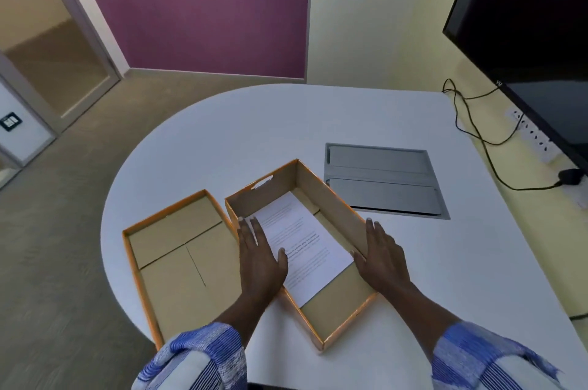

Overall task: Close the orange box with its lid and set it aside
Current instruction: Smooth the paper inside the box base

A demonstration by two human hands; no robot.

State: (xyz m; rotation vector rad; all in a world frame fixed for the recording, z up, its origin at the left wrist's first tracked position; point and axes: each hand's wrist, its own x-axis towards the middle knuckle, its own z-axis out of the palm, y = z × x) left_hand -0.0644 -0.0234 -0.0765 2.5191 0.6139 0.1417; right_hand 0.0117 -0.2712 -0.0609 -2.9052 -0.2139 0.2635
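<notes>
Resting open near the tabletop's (pixel 318 122) front edge, the orange box (pixel 331 208) holds a printed sheet (pixel 302 243). Its lid (pixel 178 256) lies upturned just beside it, by the tabletop's left edge. The left hand (pixel 259 259), fingers spread flat, lies over the box's left wall; the right hand (pixel 383 259), also flat and spread, touches the right wall

We note an orange box (pixel 331 208) with tan interior, its lid (pixel 178 262) matching. The table (pixel 254 128) is white. Both sleeves (pixel 197 361) carry blue-and-white stripes.
</notes>
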